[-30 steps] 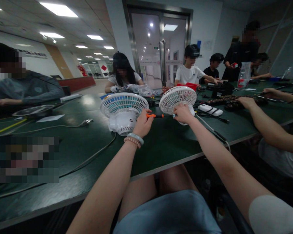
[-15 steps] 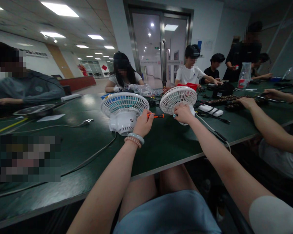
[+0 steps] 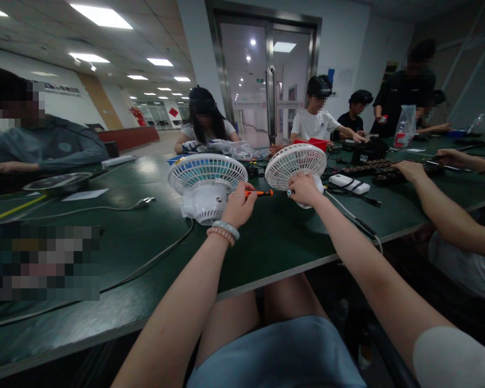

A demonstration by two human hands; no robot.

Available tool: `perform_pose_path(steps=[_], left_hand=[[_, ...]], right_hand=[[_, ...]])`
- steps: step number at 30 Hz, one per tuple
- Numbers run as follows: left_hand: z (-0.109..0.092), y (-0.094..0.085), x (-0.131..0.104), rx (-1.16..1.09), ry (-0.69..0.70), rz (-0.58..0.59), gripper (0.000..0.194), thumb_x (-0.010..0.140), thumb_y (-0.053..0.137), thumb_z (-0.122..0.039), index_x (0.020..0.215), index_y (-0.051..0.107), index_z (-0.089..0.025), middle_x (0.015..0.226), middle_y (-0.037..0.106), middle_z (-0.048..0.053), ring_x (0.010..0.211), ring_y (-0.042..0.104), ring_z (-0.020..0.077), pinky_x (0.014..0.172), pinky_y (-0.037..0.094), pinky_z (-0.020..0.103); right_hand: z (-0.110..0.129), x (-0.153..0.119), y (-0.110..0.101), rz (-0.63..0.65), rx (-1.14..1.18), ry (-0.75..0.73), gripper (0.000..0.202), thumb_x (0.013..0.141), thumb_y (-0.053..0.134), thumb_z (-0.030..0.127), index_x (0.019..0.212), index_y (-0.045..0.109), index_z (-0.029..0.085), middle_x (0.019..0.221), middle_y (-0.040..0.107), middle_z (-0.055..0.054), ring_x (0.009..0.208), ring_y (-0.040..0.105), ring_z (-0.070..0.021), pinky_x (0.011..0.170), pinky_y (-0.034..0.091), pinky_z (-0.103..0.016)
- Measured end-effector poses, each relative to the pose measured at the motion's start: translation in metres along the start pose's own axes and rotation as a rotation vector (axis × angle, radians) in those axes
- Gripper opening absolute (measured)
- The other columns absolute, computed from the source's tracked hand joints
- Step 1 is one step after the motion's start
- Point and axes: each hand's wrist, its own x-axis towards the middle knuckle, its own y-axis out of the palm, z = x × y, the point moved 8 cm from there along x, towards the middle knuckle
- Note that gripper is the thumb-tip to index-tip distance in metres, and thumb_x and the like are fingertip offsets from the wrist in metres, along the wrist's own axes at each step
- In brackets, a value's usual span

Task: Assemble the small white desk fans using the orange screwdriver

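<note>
Two white fans stand on the green table. My left hand (image 3: 241,205), with bracelets at the wrist, is closed on an orange and black screwdriver (image 3: 262,193) that points right. It is beside the housing of the left fan (image 3: 204,202). My right hand (image 3: 304,188) lies at the back of the right fan (image 3: 296,164), its fingers bent around a small tool with a light blue end (image 3: 290,193). Most of that tool is hidden in the hand. From the right fan a white cable (image 3: 347,212) runs right to the table edge.
A white power strip (image 3: 350,184) with black cables lies right of the right fan. Behind the fans are plastic bags (image 3: 238,150) and a red tray (image 3: 311,143). A grey cable (image 3: 153,261) crosses the left side. A neighbour's hands (image 3: 412,170) work at the right; several people sit around.
Both hands, the screwdriver and the fans look almost unchanged. The standing person at the back right has lowered a hand slightly.
</note>
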Motion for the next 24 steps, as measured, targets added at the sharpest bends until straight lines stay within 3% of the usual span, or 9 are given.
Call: perform_pose_path(steps=[10,24], left_hand=[[0.0067,0.0023,0.0019,0.057,-0.002,0.001,0.031,0.086,0.032,-0.042,0.098,0.048,-0.019,0.077,0.058,0.005,0.067,0.054,0.0194,0.063,0.04,0.032],[0.0015,0.0012,-0.0002,0.018,-0.011,0.002,0.026,0.083,0.038,-0.039,0.096,0.049,-0.019,0.079,0.058,0.003,0.069,0.054,0.0185,0.067,0.041,0.032]], right_hand=[[-0.0003,0.0008,0.0003,-0.02,0.013,-0.005,0.024,0.077,0.049,0.029,0.087,0.069,0.019,0.108,0.061,-0.006,0.103,0.041,-0.027,0.08,0.028,-0.041],[-0.0004,0.0,-0.0007,-0.003,0.013,0.007,0.025,0.077,0.048,0.03,0.088,0.069,0.02,0.11,0.06,-0.007,0.104,0.041,-0.0272,0.082,0.027,-0.041]])
